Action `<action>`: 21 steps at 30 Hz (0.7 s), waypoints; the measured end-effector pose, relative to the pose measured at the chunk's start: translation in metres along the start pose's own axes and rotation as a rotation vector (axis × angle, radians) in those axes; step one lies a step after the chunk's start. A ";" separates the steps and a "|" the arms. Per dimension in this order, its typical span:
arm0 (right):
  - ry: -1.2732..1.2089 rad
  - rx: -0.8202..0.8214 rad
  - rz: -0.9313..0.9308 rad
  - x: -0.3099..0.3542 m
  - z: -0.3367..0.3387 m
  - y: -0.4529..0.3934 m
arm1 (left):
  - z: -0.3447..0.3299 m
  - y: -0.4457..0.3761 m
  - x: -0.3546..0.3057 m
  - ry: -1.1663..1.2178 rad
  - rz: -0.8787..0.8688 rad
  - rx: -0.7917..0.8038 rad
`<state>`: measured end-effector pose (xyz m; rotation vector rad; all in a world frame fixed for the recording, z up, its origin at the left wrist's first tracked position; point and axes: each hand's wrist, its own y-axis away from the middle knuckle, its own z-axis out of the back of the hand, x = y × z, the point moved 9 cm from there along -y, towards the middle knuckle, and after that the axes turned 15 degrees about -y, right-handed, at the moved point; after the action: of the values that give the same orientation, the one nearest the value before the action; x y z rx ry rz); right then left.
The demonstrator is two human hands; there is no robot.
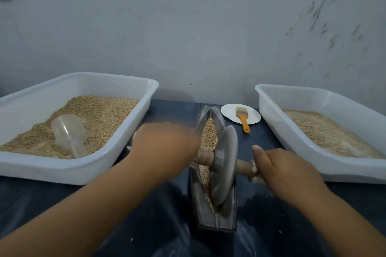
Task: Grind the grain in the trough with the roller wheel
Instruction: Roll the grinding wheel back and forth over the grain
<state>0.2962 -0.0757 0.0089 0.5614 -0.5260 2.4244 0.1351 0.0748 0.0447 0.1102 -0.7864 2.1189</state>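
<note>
Both hands, left and right, grip the roller wheel handles; grain in the trough between them looks mostly whole, so grinding seems barely begun.

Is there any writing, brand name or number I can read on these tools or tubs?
None can be read.
Roller wheel: dark marks near the hub, too blurred to tell if they are letters.
Trays, scoop, brush, plate, trough: no text visible.
</note>
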 end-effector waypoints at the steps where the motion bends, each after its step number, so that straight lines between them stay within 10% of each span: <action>1: 0.003 -0.008 0.015 0.003 0.005 0.005 | 0.003 0.004 0.001 -0.016 -0.003 -0.005; 21: 0.091 -0.274 0.090 -0.010 -0.014 -0.125 | -0.069 -0.097 0.004 -0.137 0.074 -0.006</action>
<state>0.3770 0.0200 0.0220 0.3163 -0.8429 2.3936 0.2185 0.1596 0.0391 0.2277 -0.8896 2.1963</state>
